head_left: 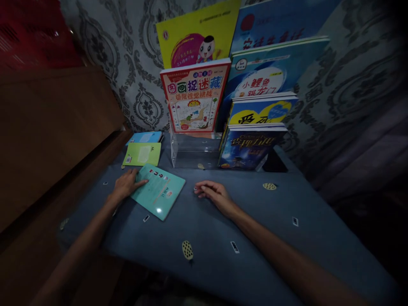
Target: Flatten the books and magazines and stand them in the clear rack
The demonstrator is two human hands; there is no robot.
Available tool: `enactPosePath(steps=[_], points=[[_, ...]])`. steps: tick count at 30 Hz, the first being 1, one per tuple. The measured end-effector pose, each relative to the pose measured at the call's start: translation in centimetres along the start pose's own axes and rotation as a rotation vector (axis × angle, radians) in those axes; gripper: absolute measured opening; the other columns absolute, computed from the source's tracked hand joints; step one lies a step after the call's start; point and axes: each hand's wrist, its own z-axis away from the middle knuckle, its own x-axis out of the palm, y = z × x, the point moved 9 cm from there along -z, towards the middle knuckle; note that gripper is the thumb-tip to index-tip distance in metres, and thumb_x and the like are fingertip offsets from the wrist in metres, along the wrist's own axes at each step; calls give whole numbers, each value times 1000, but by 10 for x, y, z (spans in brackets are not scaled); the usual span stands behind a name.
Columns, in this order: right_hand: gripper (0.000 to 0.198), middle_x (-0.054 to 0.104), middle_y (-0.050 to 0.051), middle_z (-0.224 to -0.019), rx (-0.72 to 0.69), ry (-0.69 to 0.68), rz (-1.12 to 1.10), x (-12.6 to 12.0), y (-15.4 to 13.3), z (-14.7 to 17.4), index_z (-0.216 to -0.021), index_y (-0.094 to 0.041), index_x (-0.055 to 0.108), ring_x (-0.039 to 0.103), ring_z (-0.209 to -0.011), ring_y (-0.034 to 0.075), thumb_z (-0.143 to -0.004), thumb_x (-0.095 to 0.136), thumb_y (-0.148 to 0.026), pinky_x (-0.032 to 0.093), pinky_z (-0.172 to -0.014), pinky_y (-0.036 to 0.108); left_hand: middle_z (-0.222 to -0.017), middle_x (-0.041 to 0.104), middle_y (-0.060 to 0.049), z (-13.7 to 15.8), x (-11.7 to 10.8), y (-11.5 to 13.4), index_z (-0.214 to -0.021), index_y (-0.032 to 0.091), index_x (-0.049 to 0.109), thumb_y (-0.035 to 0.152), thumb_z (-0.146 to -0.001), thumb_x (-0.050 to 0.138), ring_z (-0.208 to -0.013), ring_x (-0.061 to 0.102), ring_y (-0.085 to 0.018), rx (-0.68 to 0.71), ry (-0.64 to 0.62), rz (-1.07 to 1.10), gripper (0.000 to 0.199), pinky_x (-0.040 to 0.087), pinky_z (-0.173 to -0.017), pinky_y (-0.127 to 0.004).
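My left hand point(127, 183) grips the left edge of a teal book point(158, 192), its thumb lying on the cover and its other fingers at the edge. The book is tilted at an angle low over the cloth, and whether it touches the cloth all along I cannot tell. Just right of it, my right hand point(215, 194) hovers at the cloth with fingers curled together and thumb against them; nothing shows in it. A green book point(142, 154) lies beyond my left hand, overlapping a blue book point(145, 137).
A clear acrylic rack point(196, 158) holds upright books in tiers: a red-bordered picture book point(196, 97), a tall yellow book point(188, 32), and a dark blue book point(251, 146) with others behind. A patterned blue-grey cloth point(255, 212) covers the table. Wooden furniture point(51, 136) stands left.
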Motion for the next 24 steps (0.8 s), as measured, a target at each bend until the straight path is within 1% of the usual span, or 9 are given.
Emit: enactPosePath(steps=[2,5,7,9,12,14,18,21,24], points=[[30,74,7,-96,-107,85,215,-9,-8,0,-98,-21,75,70,-89,22,-84,67,-47,55,-82,37,-118,69,-15,7,1,9,-121,22,54,74,-86,44,-109,65,-37,4,-47,-20,64,49,-81,-41],[26,74,7,-103,-262,149,499,-13,-24,4,-102,-22,74,68,-98,25,-89,59,-38,54,-88,40,-103,72,-16,15,4,24,-120,20,54,77,-84,45,-99,69,-38,23,-92,-42,69,47,-75,-38],[24,72,9,-109,-344,160,621,-13,-33,7,-103,-23,74,66,-105,26,-91,55,-33,53,-93,43,-99,72,-15,19,6,37,-120,19,53,76,-83,47,-95,69,-37,67,-103,-14,68,45,-72,-36],[24,70,11,-114,-395,180,724,-14,-39,10,-104,-22,73,65,-111,27,-92,54,-30,52,-97,45,-93,71,-12,22,9,53,-117,20,53,74,-84,49,-89,69,-33,146,-115,74,64,43,-68,-33],[27,66,13,-123,-408,192,889,-15,-40,12,-107,-21,73,62,-117,29,-93,52,-30,49,-102,48,-82,67,-5,23,13,76,-106,22,51,67,-88,49,-77,67,-26,278,-134,250,49,40,-63,-30],[30,64,14,-128,-392,171,995,-15,-36,13,-112,-20,72,59,-121,30,-94,49,-30,46,-105,50,-79,65,-3,19,13,87,-99,22,51,61,-91,48,-74,65,-24,331,-114,297,40,38,-61,-29],[37,60,15,-137,-349,111,1147,-14,-24,15,-124,-21,68,55,-127,33,-95,46,-28,45,-106,53,-76,64,-3,7,11,98,-96,23,53,53,-93,49,-73,64,-23,360,-30,241,31,37,-63,-29],[40,59,15,-139,-358,82,1186,-16,-21,15,-130,-21,65,54,-130,32,-96,44,-28,46,-106,53,-77,64,-3,2,9,108,-91,23,54,46,-93,48,-73,63,-23,384,-30,268,24,38,-65,-29],[40,62,16,-134,-356,68,1195,-22,-24,11,-130,-20,65,56,-126,32,-97,44,-28,46,-105,52,-75,63,-2,4,7,123,-85,23,53,43,-90,53,-71,62,-21,426,-48,356,21,39,-65,-29]])
